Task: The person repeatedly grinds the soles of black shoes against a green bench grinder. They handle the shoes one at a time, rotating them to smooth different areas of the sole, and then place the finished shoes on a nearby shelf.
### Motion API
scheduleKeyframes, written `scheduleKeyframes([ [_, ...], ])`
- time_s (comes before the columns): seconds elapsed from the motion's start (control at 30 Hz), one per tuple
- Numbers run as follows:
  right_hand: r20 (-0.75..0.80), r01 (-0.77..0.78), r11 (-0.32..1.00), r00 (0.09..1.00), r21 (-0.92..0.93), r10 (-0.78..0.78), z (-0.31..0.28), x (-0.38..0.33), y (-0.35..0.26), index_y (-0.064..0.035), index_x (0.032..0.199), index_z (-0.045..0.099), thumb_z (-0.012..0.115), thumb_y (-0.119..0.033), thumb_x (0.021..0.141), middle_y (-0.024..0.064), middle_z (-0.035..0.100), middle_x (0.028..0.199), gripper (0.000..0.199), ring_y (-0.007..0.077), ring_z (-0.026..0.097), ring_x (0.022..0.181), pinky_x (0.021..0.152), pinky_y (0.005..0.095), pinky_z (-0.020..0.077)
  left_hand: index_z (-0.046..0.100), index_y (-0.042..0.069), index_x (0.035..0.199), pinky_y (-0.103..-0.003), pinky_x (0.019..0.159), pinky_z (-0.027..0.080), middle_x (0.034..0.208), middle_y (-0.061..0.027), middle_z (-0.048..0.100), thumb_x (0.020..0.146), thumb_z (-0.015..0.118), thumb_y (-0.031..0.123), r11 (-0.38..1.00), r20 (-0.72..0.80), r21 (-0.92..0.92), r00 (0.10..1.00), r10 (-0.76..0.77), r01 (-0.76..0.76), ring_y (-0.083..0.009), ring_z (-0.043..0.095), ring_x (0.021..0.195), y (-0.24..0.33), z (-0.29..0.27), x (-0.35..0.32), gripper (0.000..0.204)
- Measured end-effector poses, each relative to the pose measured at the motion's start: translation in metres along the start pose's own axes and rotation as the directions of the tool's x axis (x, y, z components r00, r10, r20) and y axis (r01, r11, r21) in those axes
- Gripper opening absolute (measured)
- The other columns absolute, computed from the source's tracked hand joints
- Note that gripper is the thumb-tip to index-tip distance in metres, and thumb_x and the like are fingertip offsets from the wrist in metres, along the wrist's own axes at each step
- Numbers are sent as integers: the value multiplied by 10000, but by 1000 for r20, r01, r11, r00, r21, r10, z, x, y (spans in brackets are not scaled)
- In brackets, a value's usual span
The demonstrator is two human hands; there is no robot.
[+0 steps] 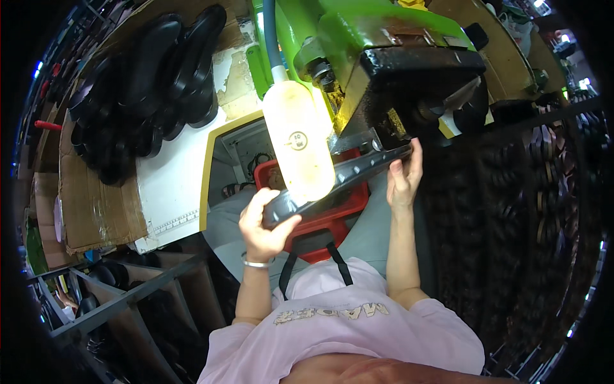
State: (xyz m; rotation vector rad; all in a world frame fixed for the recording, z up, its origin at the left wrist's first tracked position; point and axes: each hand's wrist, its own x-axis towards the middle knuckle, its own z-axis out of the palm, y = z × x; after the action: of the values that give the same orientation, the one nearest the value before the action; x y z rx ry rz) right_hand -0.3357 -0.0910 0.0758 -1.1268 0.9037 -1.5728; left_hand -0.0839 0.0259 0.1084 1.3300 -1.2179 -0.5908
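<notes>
Dark goods (505,217) crowd the racks at right, and a white worktop (173,182) with yellow edging stands at left. Both hands grip a long black piece (355,173), probably a shoe sole, slanted over the worktop's cut-out: the left hand (263,230) clasps its lower end, the right hand (405,177) pinches its upper end just beside the green machine's (406,18) dark head (422,67); whether piece and head touch, I cannot tell. Working well here likely means even support from both ends, a steady angle, and right fingertips well clear of the head. One glaring lamp (294,115) blocks part of the piece from this view. Below the cut-out sits a red basin (316,225); black soles (150,61) heap on cardboard (105,217) along the worktop's left edge.
</notes>
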Motion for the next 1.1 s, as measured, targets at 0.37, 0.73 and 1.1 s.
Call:
scheduleKeyframes([
  [0.37,92,26,996,996,-86,-18,-1,25,13,22,1401,394,836,-247,750,125,477,1311,831,203,496,1180,934,312,476,594,-24,893,-295,679,486,815,-100,606,593,796,-33,978,39,-54,978,204,-202,-203,597,726,-3,2,41,361],
  [0.73,84,210,955,977,-207,-197,53,3,8,31,1011,639,885,-168,652,88,625,992,479,191,618,896,790,318,496,557,-29,981,-414,962,476,904,-106,592,691,815,28,941,67,-337,996,55,-30,-239,593,900,-75,-56,26,393],
  [1.1,237,579,577,794,-576,-560,85,1,-22,17,968,678,910,-138,553,98,680,903,499,249,650,793,726,354,534,636,-5,903,-405,954,474,836,-154,669,688,731,60,923,202,208,938,283,-324,-318,652,843,-62,42,63,244],
])
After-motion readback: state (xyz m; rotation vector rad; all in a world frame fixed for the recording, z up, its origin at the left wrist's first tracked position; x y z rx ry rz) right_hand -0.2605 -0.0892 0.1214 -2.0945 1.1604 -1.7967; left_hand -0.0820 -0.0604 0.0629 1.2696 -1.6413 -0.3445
